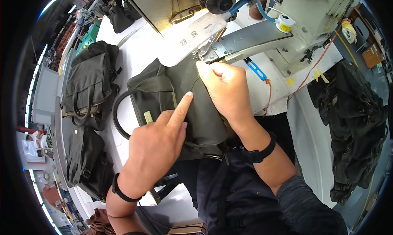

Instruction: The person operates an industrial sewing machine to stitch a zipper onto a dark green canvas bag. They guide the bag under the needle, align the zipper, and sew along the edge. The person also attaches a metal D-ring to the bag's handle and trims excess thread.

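Note:
A dark olive fabric bag (196,120) with a rounded handle (117,112) lies under the head of a sewing machine (232,39). On the bag's surface my left hand (154,147) rests with its index finger stretched out, the tip touching near a thin thread (194,83). Nothing shows in that hand. My right hand (227,87) is closed in a pinch at the bag's upper edge, just below the needle area. What lies between its thumb and finger is too small to make out.
Blue thread snips (256,69) on an orange cord lie right of the machine arm. More dark bags (88,81) are piled on the left of the white table (127,42). A heap of dark bags (354,128) hangs at the right. A white thread spool (285,23) stands on the machine.

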Demonstrator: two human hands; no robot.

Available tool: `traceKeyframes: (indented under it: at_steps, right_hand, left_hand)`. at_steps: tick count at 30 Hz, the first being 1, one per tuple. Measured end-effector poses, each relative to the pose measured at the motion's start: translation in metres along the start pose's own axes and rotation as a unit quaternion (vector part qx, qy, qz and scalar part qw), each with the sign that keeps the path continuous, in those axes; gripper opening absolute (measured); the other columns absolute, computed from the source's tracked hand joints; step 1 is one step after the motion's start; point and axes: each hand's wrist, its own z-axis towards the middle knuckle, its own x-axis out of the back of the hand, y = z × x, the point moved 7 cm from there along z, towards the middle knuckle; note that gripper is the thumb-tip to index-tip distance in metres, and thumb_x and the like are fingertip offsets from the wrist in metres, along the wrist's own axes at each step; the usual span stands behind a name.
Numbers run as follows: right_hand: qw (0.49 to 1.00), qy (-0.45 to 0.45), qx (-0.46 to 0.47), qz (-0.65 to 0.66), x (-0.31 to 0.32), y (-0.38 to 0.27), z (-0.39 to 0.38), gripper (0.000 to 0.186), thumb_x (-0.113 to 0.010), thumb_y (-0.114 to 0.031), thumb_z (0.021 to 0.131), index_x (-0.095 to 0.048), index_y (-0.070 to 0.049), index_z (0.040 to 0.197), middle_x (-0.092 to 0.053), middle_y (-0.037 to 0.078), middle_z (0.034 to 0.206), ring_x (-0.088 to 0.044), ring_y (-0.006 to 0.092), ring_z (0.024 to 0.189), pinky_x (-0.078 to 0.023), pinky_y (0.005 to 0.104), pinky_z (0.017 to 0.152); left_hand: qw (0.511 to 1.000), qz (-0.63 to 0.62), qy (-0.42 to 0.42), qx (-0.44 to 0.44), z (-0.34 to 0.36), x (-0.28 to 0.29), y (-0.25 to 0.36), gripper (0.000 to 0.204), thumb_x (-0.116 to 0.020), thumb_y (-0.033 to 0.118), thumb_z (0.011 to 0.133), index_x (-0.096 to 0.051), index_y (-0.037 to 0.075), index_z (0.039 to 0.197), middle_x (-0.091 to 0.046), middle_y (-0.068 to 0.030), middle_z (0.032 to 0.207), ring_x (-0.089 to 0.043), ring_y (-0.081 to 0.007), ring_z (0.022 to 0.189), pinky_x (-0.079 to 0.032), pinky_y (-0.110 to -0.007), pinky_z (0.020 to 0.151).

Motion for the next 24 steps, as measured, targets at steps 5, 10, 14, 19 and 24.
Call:
traceKeyframes:
  at_steps: [5, 10, 14, 19, 24]
  right_hand:
    - [0.999, -0.024, -0.009, -0.029, 0.001, -0.002, 0.004, 0.049, -0.068, -0.017, 0.105, -0.043, -0.004, 0.064, -0.037, -0.008, 0.06, -0.029, 0.0034, 0.06, -0.024, 0.0304, 0.051]
    - [0.998, -0.026, 0.004, -0.064, -0.004, -0.002, 0.005, 0.048, -0.064, -0.018, 0.107, -0.043, -0.004, 0.066, -0.037, -0.007, 0.06, -0.03, 0.004, 0.059, -0.025, 0.0308, 0.051]
    - [0.998, -0.029, -0.004, -0.059, -0.005, -0.003, 0.0, 0.048, -0.064, -0.019, 0.107, -0.044, -0.003, 0.067, -0.037, -0.007, 0.06, -0.03, 0.0037, 0.06, -0.025, 0.0304, 0.051]
    - [0.996, -0.04, -0.037, -0.071, 0.006, 0.0, 0.0, 0.047, -0.067, -0.022, 0.106, -0.049, 0.003, 0.069, -0.037, 0.0, 0.058, -0.03, 0.0062, 0.06, -0.027, 0.0339, 0.051]
    - [0.997, -0.043, -0.024, -0.059, 0.01, 0.001, 0.003, 0.047, -0.067, -0.02, 0.106, -0.049, 0.0, 0.068, -0.038, -0.005, 0.059, -0.03, 0.0039, 0.061, -0.025, 0.0313, 0.051]
  left_hand:
    - [1.0, -0.009, 0.001, 0.022, 0.0, 0.0, -0.002, 0.064, -0.069, 0.02, 0.1, -0.049, 0.009, 0.159, -0.066, -0.0077, 0.084, -0.066, -0.0283, 0.059, -0.054, -0.041, 0.053]
    - [0.994, -0.09, -0.019, 0.05, 0.006, -0.007, -0.016, 0.061, -0.072, 0.013, 0.096, -0.052, 0.005, 0.153, -0.076, -0.0139, 0.102, -0.073, -0.0345, 0.083, -0.057, -0.042, 0.071]
    - [0.966, -0.244, -0.066, -0.053, 0.005, -0.001, -0.023, 0.054, -0.072, 0.012, 0.098, -0.056, 0.001, 0.148, -0.073, -0.0198, 0.125, -0.071, -0.0366, 0.115, -0.056, -0.041, 0.097]
    - [0.954, -0.234, -0.125, -0.141, 0.028, 0.064, -0.047, 0.036, -0.067, 0.009, 0.102, -0.066, 0.002, 0.137, -0.069, -0.02, 0.133, -0.068, -0.0367, 0.123, -0.053, -0.042, 0.106]
    - [0.945, -0.312, -0.049, -0.083, 0.134, 0.041, -0.096, 0.036, -0.065, 0.01, 0.098, -0.068, -0.002, 0.132, -0.076, -0.0132, 0.114, -0.07, -0.0204, 0.104, -0.055, -0.035, 0.096]
